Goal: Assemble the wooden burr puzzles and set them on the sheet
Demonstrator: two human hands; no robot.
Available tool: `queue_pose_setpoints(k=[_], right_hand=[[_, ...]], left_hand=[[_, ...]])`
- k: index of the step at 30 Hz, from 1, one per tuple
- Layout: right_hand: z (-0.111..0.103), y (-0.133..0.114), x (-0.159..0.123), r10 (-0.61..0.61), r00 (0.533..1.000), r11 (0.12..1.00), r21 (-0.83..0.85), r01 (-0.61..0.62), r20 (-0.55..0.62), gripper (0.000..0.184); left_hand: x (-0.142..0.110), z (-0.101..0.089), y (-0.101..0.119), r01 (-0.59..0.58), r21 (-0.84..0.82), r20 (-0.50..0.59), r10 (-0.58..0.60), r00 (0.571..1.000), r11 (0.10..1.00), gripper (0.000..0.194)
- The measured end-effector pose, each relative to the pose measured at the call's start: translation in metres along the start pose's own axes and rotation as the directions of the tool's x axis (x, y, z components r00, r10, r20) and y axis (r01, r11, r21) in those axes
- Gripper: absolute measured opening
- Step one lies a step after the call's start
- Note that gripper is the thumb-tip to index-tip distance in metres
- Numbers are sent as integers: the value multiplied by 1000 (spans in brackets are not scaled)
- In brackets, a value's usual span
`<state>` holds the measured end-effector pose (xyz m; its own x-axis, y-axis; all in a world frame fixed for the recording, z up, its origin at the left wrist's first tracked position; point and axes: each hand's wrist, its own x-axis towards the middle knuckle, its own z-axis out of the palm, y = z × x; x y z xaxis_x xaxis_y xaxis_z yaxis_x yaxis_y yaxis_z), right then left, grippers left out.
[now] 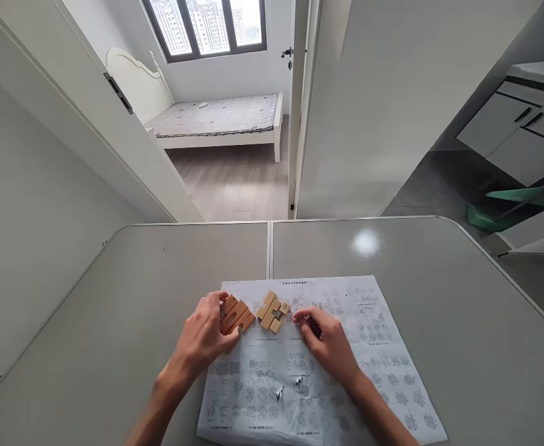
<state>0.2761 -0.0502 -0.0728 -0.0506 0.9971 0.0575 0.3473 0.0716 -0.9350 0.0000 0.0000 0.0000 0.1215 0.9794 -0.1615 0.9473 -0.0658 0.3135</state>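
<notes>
My left hand (205, 327) grips a reddish-brown wooden interlocking puzzle (236, 314) between thumb and fingers, low over a printed sheet (341, 396). Several bars with notches make up this brown puzzle. Just right of it is a pale wooden interlocking puzzle (273, 311), its notched bars crossing one another, with a dark gap near the middle. My right hand (326, 341) hovers beside the pale puzzle, fingers loosely curled and thumb a little apart. No object shows in it, though its palm is hidden in shadow. Rows of small line drawings cover the creased sheet.
Two small shiny grey bits (280, 393) show on the lower sheet. The grey table (114, 347) has a seam down its far half. Beyond it, a doorway opens on a bed (220, 118) beneath a window. Cabinets (522, 124) and a green plastic item (480, 218) are at the right.
</notes>
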Motion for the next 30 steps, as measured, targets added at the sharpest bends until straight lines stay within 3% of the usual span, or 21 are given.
queue_pose_setpoints(k=[7,14,20,24,27,30], right_hand=[[-1,0,-2,-3,1000,1000,4,3,3,18],[-2,-2,-1,-14,1000,1000,-10,14,-3,18],[-3,-2,0,-17,1000,1000,-4,17,-7,18],[-3,-3,0,2,1000,999,47,-1,-21,18],[-4,-4,2,66,996,985,162,-55,-63,19],[-8,-1,5,177,977,914,388,-118,-120,21]], left_hand=[[-47,19,-4,-68,-114,-66,61,996,991,52],[-79,38,15,-189,-218,-116,166,979,958,56],[-85,47,43,-299,-318,-59,296,953,900,72],[-82,52,62,-390,-358,-1,418,909,848,77],[-78,61,77,-440,-368,-10,470,883,819,79],[-72,73,91,-462,-388,-49,483,874,798,80]])
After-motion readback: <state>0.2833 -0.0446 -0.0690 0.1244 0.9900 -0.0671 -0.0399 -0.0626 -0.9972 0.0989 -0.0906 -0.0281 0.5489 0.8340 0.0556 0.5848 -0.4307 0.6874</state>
